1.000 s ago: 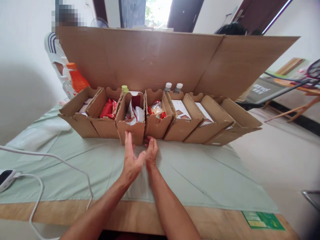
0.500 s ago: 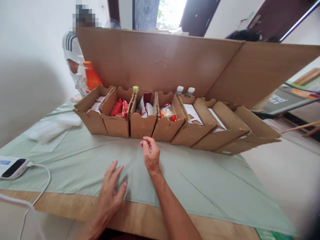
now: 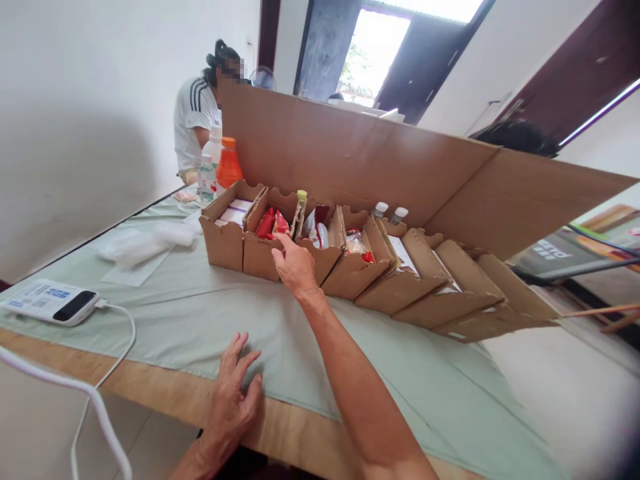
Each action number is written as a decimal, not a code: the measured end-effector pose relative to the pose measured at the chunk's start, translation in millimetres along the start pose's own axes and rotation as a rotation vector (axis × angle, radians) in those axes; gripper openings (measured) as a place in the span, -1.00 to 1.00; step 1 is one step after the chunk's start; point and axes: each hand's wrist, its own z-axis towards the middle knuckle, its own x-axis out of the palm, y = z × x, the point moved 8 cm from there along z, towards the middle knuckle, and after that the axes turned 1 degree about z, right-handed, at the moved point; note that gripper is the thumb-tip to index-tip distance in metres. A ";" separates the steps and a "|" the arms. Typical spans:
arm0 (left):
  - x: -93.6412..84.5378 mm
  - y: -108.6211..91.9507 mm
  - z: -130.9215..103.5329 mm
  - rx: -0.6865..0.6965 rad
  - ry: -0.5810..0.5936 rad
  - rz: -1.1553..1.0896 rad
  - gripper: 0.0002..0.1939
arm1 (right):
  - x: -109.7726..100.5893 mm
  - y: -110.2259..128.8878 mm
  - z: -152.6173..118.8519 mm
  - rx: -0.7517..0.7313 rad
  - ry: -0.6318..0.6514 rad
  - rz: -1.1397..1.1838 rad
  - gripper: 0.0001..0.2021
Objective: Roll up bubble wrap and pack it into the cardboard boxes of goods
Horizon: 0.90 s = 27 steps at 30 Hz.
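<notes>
A row of several open cardboard bins [image 3: 225, 245] stands across the table. My right hand [image 3: 296, 267] is raised before the second bin from the left, its index finger stretched toward red packets [image 3: 273, 222] inside; whether it touches the bin's front edge I cannot tell. That hand holds nothing visible. My left hand [image 3: 234, 393] hovers at the table's near edge with its fingers apart and holds nothing. The leftmost bin holds white and purple boxes [image 3: 234, 213]. Beyond my right hand, a bin holds a dark red and white packet [image 3: 317, 228].
Behind the bins rises a tall cardboard panel [image 3: 350, 147]. An orange bottle [image 3: 229, 167] and clear bottles stand at the back left. Clear plastic wrap [image 3: 145, 243] and a white power bank [image 3: 50, 301] with a cable lie left. A person [image 3: 193, 127] is beyond the table.
My right hand has moved forward and left to the second bin, with its index finger extended. My left hand stays near the table's edge. The view has turned left.
</notes>
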 end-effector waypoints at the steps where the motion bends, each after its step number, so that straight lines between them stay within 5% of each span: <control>1: -0.1 0.9 0.1 -0.009 0.004 -0.011 -0.67 | -1.0 0.7 -0.9 0.010 0.011 -0.025 -0.63; 6: -18.4 19.8 1.7 -0.192 -0.057 -0.105 -0.63 | -11.9 1.8 -31.9 -0.046 0.045 0.031 -0.74; 11: -48.2 50.2 2.5 -0.528 -0.100 -0.264 -0.37 | -43.8 -13.1 -133.2 -0.208 0.076 0.243 -0.76; 15: -60.5 33.9 17.5 -0.467 -0.162 -0.390 -0.22 | -100.2 -64.0 -200.8 -0.106 -0.006 0.375 -0.79; 18: -47.9 17.2 21.8 -0.475 -0.093 -0.469 -0.14 | -141.1 -120.7 -236.6 0.075 -0.148 0.424 -0.78; 20: -34.7 7.9 17.7 -0.516 -0.004 -0.501 -0.12 | -153.6 -153.8 -262.4 0.157 -0.198 0.497 -0.60; 24: -15.6 -6.8 -2.5 -0.599 0.153 -0.453 -0.32 | -123.3 -177.3 -308.0 0.211 0.010 0.519 -0.11; 27: -4.2 -17.9 -16.2 -0.633 0.215 -0.405 -0.50 | -82.2 -171.3 -322.4 0.303 0.173 0.381 -0.29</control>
